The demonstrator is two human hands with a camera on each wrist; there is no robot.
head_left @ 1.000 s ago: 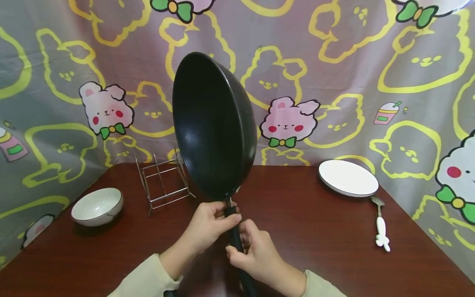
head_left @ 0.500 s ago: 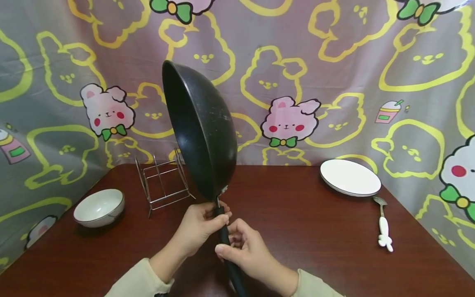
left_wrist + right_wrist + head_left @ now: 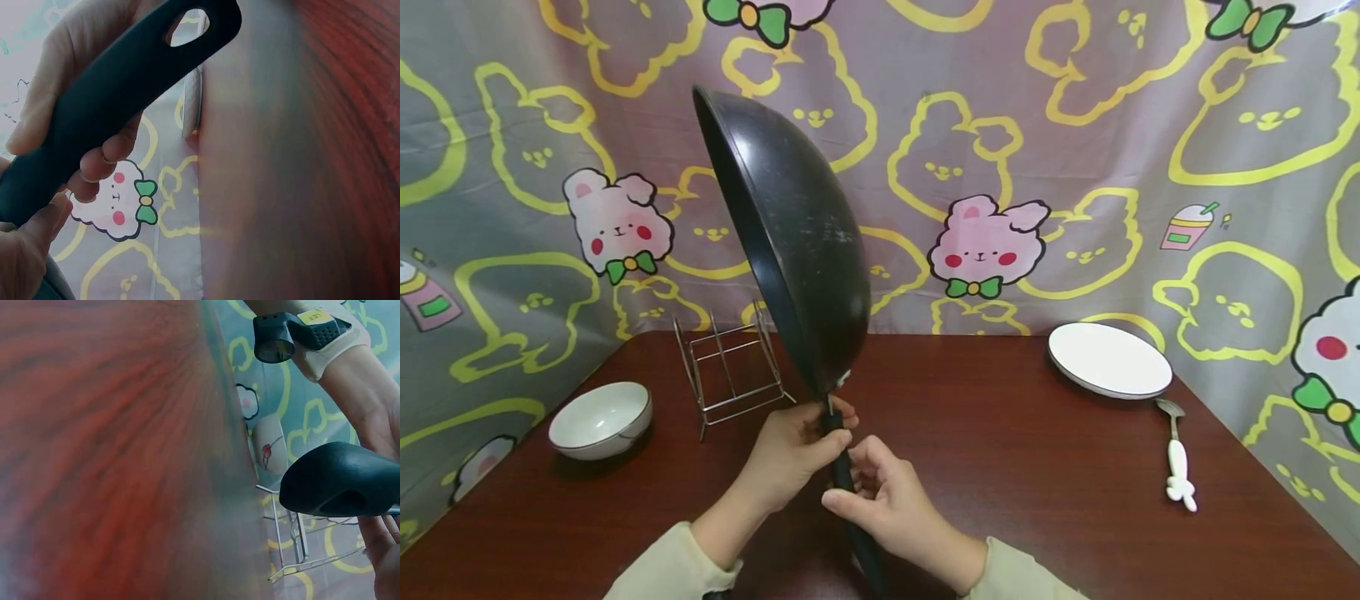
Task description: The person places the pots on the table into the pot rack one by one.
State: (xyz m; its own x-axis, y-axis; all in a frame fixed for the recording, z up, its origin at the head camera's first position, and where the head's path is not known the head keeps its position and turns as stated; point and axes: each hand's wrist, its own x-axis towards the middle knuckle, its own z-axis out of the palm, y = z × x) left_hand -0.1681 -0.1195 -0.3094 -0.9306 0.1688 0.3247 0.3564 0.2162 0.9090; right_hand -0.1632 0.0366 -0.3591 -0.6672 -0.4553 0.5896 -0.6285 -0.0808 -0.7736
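Observation:
A black wok (image 3: 790, 233) stands on edge above the brown table (image 3: 1037, 500), its hollow side turned to the left and its scuffed rounded bottom facing right. My left hand (image 3: 790, 454) grips the top of its black handle (image 3: 842, 492) just under the bowl. My right hand (image 3: 880, 504) holds the handle lower down, fingers curled round it. The left wrist view shows the handle (image 3: 112, 106) with its hanging hole, and fingers (image 3: 94, 169) wrapped round it. In the right wrist view the handle end (image 3: 340, 481) shows beside my left forearm (image 3: 362, 387).
A wire rack (image 3: 730, 367) stands behind the wok at the back left. A white bowl (image 3: 598, 417) sits at the left. A white plate (image 3: 1108, 360) lies at the back right, with a white-handled spoon (image 3: 1175, 454) in front of it. A patterned cloth (image 3: 1075, 167) hangs behind.
The wok has turned about its handle, so its hollow side now faces left and its bottom shows. It has also shifted left, with both hands moving a little left on the handle.

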